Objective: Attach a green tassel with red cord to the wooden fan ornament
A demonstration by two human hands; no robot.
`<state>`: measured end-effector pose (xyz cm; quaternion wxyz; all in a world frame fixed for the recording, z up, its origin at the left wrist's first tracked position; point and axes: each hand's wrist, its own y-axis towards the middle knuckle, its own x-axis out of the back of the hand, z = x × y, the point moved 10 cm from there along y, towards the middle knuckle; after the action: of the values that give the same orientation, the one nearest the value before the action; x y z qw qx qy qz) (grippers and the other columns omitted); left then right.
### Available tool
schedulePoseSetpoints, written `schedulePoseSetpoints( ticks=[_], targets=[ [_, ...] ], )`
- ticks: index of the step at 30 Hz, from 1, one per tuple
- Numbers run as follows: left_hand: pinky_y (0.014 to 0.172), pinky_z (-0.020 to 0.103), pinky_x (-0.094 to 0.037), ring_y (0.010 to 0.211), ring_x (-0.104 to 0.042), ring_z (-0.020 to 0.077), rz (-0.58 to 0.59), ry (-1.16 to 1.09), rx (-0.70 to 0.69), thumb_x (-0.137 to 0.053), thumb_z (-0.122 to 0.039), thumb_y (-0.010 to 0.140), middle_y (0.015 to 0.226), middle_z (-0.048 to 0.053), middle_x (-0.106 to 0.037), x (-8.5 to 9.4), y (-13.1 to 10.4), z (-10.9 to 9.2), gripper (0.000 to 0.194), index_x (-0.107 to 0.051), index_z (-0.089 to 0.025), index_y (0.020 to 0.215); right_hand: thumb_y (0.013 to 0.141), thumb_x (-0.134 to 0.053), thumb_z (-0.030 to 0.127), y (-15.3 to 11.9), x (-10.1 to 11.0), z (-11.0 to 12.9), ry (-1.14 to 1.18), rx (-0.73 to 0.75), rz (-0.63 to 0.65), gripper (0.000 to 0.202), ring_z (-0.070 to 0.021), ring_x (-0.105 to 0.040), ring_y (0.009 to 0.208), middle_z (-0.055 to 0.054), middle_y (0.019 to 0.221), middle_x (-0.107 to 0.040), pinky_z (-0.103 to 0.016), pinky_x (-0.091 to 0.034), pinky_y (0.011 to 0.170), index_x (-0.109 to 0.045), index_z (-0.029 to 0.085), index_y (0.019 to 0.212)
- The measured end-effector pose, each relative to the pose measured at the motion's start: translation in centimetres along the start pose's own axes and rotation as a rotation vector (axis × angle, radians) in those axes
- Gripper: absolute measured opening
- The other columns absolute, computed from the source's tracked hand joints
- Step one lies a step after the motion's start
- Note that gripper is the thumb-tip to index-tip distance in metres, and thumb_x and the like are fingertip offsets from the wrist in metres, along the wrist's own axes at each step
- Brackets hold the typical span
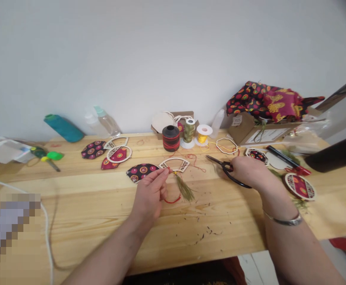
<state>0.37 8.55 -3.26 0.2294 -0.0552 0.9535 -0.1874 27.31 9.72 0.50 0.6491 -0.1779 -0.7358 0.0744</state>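
Note:
My left hand point(153, 190) pinches a red cord point(173, 201) whose loose end curls out below the fingers. Just beyond the fingertips lies a fan-shaped wooden frame point(184, 164) with cut-out lattice ends. An olive-green tassel point(185, 189), tied with yellow at its top, hangs from the frame's lower edge. Left of the hand is a fan-shaped piece of dark patterned fabric point(141, 172), partly covered by the frame and hand. My right hand point(248, 172) is closed around the black handles of a pair of scissors point(225, 165), blades pointing left over the table.
Thread spools in red-black point(171, 140), green point(189, 132) and yellow point(203, 136) stand at the back. Behind my right hand is a cardboard box point(244, 128) topped with patterned fabric point(250, 99). A round framed piece point(300, 186) lies right. A white cable point(46, 221) crosses the left side.

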Motion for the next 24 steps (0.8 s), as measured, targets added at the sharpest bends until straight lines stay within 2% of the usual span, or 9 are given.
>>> schedulePoseSetpoints(
  ticks=[3,9,16,21,22,24],
  targets=[
    [0.035,0.015,-0.017,0.036,-0.023,0.0003,0.005,-0.002,0.003,-0.084,-0.031,0.054,0.046,-0.009,-0.043,0.0,0.0,0.0,0.032,-0.068,-0.013,0.074,0.083,-0.048,0.039,-0.2,-0.1,-0.1,-0.008,0.025,0.005,0.037,-0.0285,-0.067,0.082,-0.019,0.083,-0.07,-0.03,-0.044,0.061,-0.071,0.011,0.089],
    [0.034,0.015,-0.017,0.036,-0.023,-0.0008,0.006,-0.01,0.002,-0.084,-0.03,0.054,0.054,-0.006,-0.053,-0.1,0.0,0.0,0.032,-0.068,-0.012,0.074,0.083,-0.045,0.034,-0.5,0.0,-0.7,-0.004,0.015,0.04,0.035,-0.0268,-0.067,0.085,-0.018,0.089,-0.07,-0.029,-0.044,0.063,-0.071,0.012,0.091],
    [0.035,0.014,-0.017,0.036,-0.022,0.0,0.033,0.004,0.006,-0.083,-0.031,0.056,0.045,-0.009,-0.042,-0.4,-0.1,0.0,0.031,-0.068,-0.012,0.075,0.077,-0.053,0.031,-0.9,0.0,-1.0,-0.002,-0.047,0.08,0.031,-0.0273,-0.067,0.082,-0.019,0.09,-0.069,-0.028,-0.043,0.058,-0.07,0.008,0.088],
    [0.035,0.014,-0.017,0.036,-0.022,0.0003,0.033,0.005,0.008,-0.082,-0.031,0.056,0.044,-0.01,-0.04,-0.4,-0.1,0.0,0.032,-0.068,-0.011,0.075,0.084,-0.049,0.031,-1.5,1.6,-0.7,-0.042,-0.106,-0.101,0.032,-0.0322,-0.066,0.087,-0.024,0.092,-0.068,-0.034,-0.046,0.066,-0.07,0.007,0.088],
    [0.035,0.014,-0.017,0.036,-0.023,0.0005,0.036,0.004,0.01,-0.082,-0.031,0.056,0.044,-0.01,-0.039,-0.4,-0.2,0.0,0.031,-0.068,-0.011,0.075,0.085,-0.048,0.031,-1.6,2.0,0.0,-0.028,-0.084,-0.154,0.032,-0.0321,-0.066,0.086,-0.024,0.09,-0.068,-0.035,-0.046,0.067,-0.07,0.008,0.087],
    [0.035,0.014,-0.017,0.036,-0.023,0.0008,0.041,0.006,0.015,-0.082,-0.031,0.057,0.042,-0.01,-0.036,-0.4,-0.2,0.0,0.03,-0.067,-0.012,0.074,0.088,-0.047,0.029,-1.8,2.8,2.8,0.093,0.09,-0.276,0.029,-0.0286,-0.065,0.086,-0.02,0.09,-0.068,-0.034,-0.046,0.07,-0.07,0.011,0.088]
  ],
)
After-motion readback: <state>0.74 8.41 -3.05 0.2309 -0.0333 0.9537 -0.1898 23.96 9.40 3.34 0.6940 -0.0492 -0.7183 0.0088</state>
